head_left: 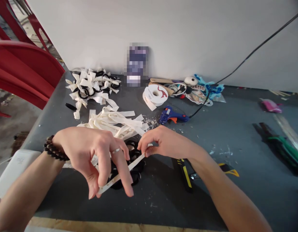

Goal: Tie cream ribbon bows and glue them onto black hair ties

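Note:
A narrow cream ribbon strip (pixel 135 163) stretches between my two hands at a slant. My left hand (pixel 100 158), wearing a ring and a dark bead bracelet, pinches its lower end between thumb and a finger, the other fingers spread over it. The upper end is pinched by my right hand (pixel 160 143) between thumb and fingers. Beneath the strip lies a cluster of black hair ties (pixel 137 177), partly hidden by my left hand. Just beyond my hands is a heap of cut cream ribbon strips (pixel 112 120).
Ribbon-tied hair ties (pixel 91 85) are piled back left. Behind sit a ribbon spool (pixel 156 95), a blue glue gun (pixel 173 115) with its cord, and a bagged trim pile (pixel 199 90). A yellow-black cutter (pixel 185 175) and green-handled tool (pixel 281 145) lie right. Red chairs (pixel 23 67) stand left.

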Demonstrator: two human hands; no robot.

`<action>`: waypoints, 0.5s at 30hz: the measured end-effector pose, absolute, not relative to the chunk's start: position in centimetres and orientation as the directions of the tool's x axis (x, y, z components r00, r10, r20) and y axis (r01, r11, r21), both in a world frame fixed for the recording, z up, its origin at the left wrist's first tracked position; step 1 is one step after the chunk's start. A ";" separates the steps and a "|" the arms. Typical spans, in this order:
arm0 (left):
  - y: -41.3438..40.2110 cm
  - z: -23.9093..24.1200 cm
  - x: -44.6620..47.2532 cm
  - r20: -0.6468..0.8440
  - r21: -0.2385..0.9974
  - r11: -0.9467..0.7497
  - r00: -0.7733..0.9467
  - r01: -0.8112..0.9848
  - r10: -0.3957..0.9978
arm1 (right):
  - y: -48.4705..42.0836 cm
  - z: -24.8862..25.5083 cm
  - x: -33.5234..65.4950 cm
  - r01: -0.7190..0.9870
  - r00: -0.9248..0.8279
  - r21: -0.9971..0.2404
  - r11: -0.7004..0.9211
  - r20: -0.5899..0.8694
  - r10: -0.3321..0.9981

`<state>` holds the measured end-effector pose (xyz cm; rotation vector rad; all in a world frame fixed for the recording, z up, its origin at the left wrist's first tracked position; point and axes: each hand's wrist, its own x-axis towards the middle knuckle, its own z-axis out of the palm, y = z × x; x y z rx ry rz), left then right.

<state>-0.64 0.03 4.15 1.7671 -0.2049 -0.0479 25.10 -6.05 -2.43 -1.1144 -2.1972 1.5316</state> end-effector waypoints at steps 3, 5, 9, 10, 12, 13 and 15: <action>0.2 3.8 -0.8 -0.023 0.976 -0.216 0.974 -0.026 -0.225 | -5.9 -2.4 25.4 0.431 -0.694 -0.881 0.195 -0.185 0.695; 0.4 3.8 -0.8 -0.068 0.981 -0.192 0.963 0.018 -0.260 | -5.8 -2.4 25.9 0.366 -0.741 -0.903 0.224 -0.137 0.658; 0.4 3.5 -0.4 0.015 1.000 0.015 0.972 -0.012 -0.235 | -5.6 -2.5 26.3 0.034 -0.862 -0.956 0.290 0.119 0.493; 0.3 3.4 -0.3 0.023 0.998 0.056 0.979 -0.011 -0.205 | -5.6 -2.6 26.1 -0.048 -0.873 -0.953 0.298 0.185 0.452; 0.2 3.1 0.1 0.004 0.997 0.081 0.983 0.011 -0.184 | -5.8 -2.6 25.4 -0.173 -0.881 -0.939 0.298 0.283 0.380; 0.1 3.0 0.2 -0.003 0.997 0.080 0.982 0.018 -0.187 | -5.9 -2.6 24.9 -0.223 -0.875 -0.933 0.283 0.320 0.363; 0.0 2.8 0.4 -0.003 0.996 0.091 0.987 0.018 -0.160 | -6.2 -2.8 23.7 -0.359 -0.844 -0.901 0.243 0.425 0.327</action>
